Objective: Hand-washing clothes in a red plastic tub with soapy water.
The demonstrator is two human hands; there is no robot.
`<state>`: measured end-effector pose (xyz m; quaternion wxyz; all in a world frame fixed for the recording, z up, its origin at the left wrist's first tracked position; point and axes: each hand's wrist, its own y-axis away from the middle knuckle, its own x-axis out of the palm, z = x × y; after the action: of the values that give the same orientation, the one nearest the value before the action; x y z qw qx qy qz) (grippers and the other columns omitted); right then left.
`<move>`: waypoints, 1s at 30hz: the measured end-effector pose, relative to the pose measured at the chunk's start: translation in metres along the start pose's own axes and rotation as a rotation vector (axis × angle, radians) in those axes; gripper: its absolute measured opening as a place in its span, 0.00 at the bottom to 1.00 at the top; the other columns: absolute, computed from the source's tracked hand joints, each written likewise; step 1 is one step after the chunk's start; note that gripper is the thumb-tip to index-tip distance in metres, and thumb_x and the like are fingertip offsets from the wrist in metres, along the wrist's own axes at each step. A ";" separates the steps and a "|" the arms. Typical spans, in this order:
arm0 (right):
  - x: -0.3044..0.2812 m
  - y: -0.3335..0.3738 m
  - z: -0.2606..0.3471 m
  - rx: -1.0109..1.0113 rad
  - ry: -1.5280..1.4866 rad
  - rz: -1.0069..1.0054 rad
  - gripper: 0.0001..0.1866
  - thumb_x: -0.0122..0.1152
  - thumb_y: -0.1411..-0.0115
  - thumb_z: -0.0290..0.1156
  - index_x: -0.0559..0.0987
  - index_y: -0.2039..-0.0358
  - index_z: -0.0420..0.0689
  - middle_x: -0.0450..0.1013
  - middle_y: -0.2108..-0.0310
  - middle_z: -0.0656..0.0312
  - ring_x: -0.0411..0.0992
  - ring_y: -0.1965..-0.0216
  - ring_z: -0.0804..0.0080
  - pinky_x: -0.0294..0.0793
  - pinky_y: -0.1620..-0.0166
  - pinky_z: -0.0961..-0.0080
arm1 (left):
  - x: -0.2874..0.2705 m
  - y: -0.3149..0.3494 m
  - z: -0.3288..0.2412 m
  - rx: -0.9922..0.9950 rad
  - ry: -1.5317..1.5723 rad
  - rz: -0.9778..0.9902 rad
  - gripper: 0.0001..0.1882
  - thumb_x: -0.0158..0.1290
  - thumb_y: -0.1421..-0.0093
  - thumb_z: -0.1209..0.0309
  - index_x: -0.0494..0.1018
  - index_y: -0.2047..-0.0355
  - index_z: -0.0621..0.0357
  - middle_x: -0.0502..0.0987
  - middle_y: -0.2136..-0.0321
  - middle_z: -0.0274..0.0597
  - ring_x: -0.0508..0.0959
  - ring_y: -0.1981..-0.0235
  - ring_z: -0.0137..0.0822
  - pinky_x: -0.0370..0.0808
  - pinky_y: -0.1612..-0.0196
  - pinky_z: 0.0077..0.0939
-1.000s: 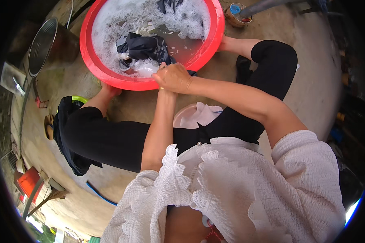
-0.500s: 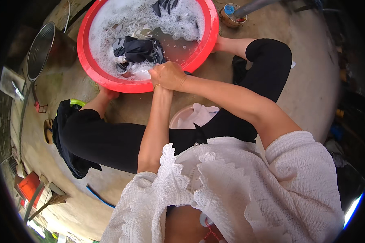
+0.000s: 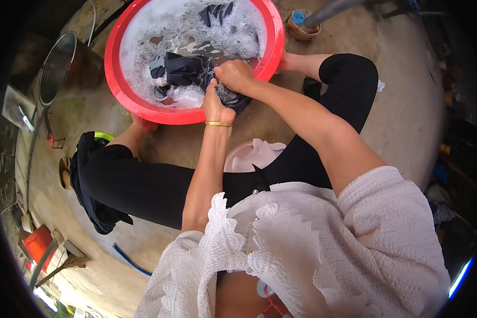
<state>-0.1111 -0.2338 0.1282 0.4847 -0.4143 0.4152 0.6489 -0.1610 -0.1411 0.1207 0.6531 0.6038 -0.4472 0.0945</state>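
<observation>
A dark wet garment (image 3: 185,69) lies in the suds of a big red basin (image 3: 140,112), and part of it is pulled up over the near rim. My right hand (image 3: 235,75) is closed in a fist on that cloth just inside the rim. Below it, at the rim, my left hand (image 3: 218,106), with a gold bangle at the wrist, grips the same cloth with the thumb up. A bunched dark fold hangs beside my left hand, outside the rim. The fingertips of both hands are partly hidden by the cloth.
More dark cloth (image 3: 216,14) floats in the far foam. Between my legs stands a pale pink basin (image 3: 238,156) with white cloth. A metal bucket (image 3: 57,69) is at the far left. A small round container (image 3: 303,26) sits right of the basin, by a grey pipe (image 3: 336,9).
My hands, earlier pressed together at the rim, are now apart. The right has moved up and right, the left has turned, and a dark fold of cloth now shows between them.
</observation>
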 end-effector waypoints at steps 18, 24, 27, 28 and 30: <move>-0.046 0.056 0.011 0.736 -1.342 0.373 0.13 0.60 0.47 0.40 0.75 0.72 0.41 0.72 0.76 0.59 0.72 0.78 0.70 0.73 0.73 0.71 | 0.024 0.050 -0.074 0.201 -0.267 0.257 0.04 0.50 0.41 0.70 0.70 0.67 0.56 0.74 0.71 0.33 0.76 0.68 0.29 0.74 0.63 0.27; -0.031 0.057 -0.010 0.556 -1.889 0.301 0.09 0.56 0.47 0.29 0.74 0.66 0.41 0.73 0.70 0.58 0.73 0.68 0.64 0.74 0.63 0.63 | 0.031 0.063 -0.085 0.255 -0.277 0.249 0.04 0.51 0.43 0.73 0.70 0.67 0.57 0.76 0.69 0.37 0.77 0.68 0.31 0.76 0.63 0.29; -0.032 0.062 -0.023 0.436 -2.189 0.238 0.13 0.53 0.46 0.27 0.72 0.60 0.40 0.73 0.63 0.56 0.73 0.62 0.62 0.72 0.57 0.60 | 0.022 0.056 -0.091 0.351 -0.359 0.243 0.04 0.50 0.43 0.75 0.70 0.66 0.59 0.76 0.68 0.39 0.78 0.68 0.34 0.78 0.63 0.31; -0.033 0.064 -0.024 0.410 -2.259 0.203 0.16 0.51 0.46 0.27 0.71 0.56 0.39 0.73 0.60 0.56 0.72 0.59 0.61 0.71 0.55 0.58 | 0.021 0.056 -0.090 0.348 -0.408 0.224 0.04 0.50 0.43 0.76 0.70 0.66 0.60 0.76 0.68 0.39 0.78 0.68 0.34 0.78 0.63 0.31; -0.024 0.061 -0.033 0.402 -2.291 0.210 0.17 0.50 0.45 0.28 0.71 0.54 0.39 0.72 0.58 0.55 0.71 0.57 0.62 0.70 0.53 0.58 | 0.020 0.051 -0.082 0.309 -0.387 0.257 0.05 0.49 0.42 0.76 0.70 0.65 0.61 0.76 0.67 0.39 0.78 0.67 0.34 0.77 0.61 0.31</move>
<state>-0.1617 -0.2825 0.1489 0.5769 0.5340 -0.1373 0.6026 -0.1445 -0.0651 0.1814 0.4382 0.6415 -0.6168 0.1266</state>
